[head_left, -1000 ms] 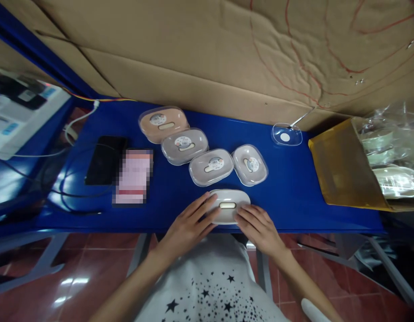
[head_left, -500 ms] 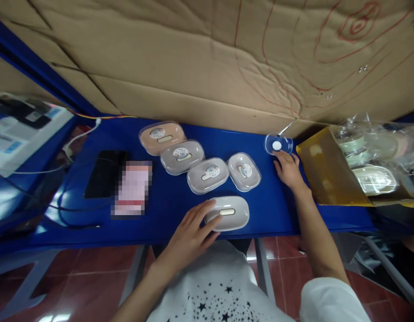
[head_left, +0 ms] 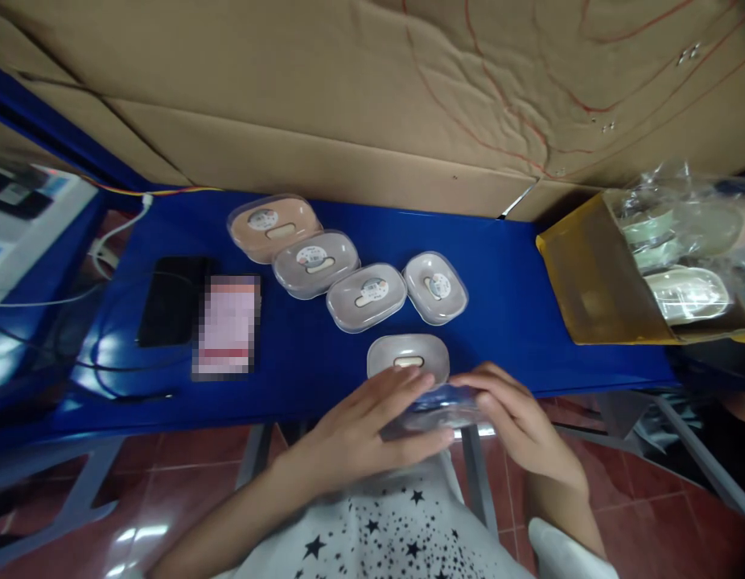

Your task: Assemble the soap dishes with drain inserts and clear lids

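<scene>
In front of me, at the table's near edge, my right hand (head_left: 517,422) grips one end of a clear plastic lid (head_left: 442,408). My left hand (head_left: 384,418) has its fingers and thumb around the lid's other end, covering part of it. Just behind the lid lies a grey oval soap dish (head_left: 381,351) without a cover, a pale slot in its middle; my left fingers overlap its front edge. Beyond it are covered grey dishes with round labels: one on the right (head_left: 436,289), one in the middle (head_left: 366,297) and one further left (head_left: 316,264). A peach dish (head_left: 274,227) lies behind them.
A cardboard box (head_left: 581,273) of wrapped dishes stands on the right. At left lie a black phone (head_left: 170,301) and a device with a blurred screen (head_left: 226,326), near cables. A cardboard wall (head_left: 312,137) rises behind the blue table (head_left: 499,277).
My right hand has brought the clear lid from the back right of the table to the front. My left hand has moved off the uncovered dish and onto the lid.
</scene>
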The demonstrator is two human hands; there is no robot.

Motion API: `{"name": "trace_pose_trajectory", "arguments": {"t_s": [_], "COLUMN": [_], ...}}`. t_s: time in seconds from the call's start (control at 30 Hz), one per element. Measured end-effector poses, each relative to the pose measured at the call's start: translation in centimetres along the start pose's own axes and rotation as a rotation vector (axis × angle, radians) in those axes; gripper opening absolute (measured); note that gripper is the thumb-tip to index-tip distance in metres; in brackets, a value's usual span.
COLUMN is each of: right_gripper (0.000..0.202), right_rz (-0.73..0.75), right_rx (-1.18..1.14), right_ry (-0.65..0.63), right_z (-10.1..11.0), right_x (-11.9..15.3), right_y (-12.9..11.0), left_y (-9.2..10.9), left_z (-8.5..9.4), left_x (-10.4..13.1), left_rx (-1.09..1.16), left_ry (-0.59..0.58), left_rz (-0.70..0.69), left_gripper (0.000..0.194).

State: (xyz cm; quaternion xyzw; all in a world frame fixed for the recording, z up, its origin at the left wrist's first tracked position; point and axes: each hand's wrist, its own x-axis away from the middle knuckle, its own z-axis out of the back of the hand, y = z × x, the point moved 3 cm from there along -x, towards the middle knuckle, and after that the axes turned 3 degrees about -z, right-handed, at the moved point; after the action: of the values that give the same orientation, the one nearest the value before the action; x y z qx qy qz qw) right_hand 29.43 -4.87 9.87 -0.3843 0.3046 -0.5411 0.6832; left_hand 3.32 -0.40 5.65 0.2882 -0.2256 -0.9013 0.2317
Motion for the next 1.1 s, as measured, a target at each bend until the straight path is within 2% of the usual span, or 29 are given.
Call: {"name": "trace_pose_trajectory", "arguments": {"t_s": [0.07, 0.13, 0.2, 0.3, 0.4, 0.47, 0.57, 0.63, 0.83, 1.1], "right_gripper": [0.041, 0.04, 0.037, 0.036, 0.043, 0.056, 0.08, 0.088, 0.081, 0.082], "right_rz": [0.045, 0.056, 0.042, 0.028, 0.05, 0.07, 0.096, 0.116, 0.167, 0.153], "right_rx": [-0.061, -0.11, -0.141, -0.101, 0.083, 0.249, 0.418, 0.451, 0.357, 0.371], "right_ry": [-0.121, -0.174, -0.194, -0.162, -0.106, -0.091, -0.136, -0.164, -0.142, -0.129], "right_z": [-1.2, -2.1, -2.8, -3.2, -3.3, -3.2, -3.2, -3.2, -2.9, -2.8], "right_x": [-2.4, -4.6, -6.2, -7.2, -7.1, -6.7, -5.8, -5.2, -4.8, -4.6], "right_y": [-0.5, -0.2, 0.4, 1.0, 1.3, 1.9, 3.2, 4.0, 4.7, 5.3], "left_y": [0.5, 0.2, -0.6, -2.0, -3.2, -3.7, -4.3, -4.6, -4.9, -5.1], "left_z": [0.1, 0.1, 0.0, -0.2, -0.7, -1.0, -1.5, -1.6, -1.6, -2.2], "left_x": [0.0, 0.1, 0.3, 0.3, -0.3, -0.7, -1.0, -0.8, 0.4, 1.3], "left_rx": [-0.001, -0.019, -0.042, -0.107, -0.185, -0.214, -0.205, -0.167, -0.079, -0.037], "left_ry": [-0.017, -0.018, -0.018, -0.004, 0.022, 0.034, 0.07, 0.083, 0.018, 0.01], "left_rz": [-0.081, -0.096, -0.066, -0.042, -0.029, -0.013, 0.049, 0.092, 0.166, 0.211], "left_gripper": [0.059, 0.048, 0.046, 0.053, 0.059, 0.061, 0.063, 0.066, 0.081, 0.075]}}
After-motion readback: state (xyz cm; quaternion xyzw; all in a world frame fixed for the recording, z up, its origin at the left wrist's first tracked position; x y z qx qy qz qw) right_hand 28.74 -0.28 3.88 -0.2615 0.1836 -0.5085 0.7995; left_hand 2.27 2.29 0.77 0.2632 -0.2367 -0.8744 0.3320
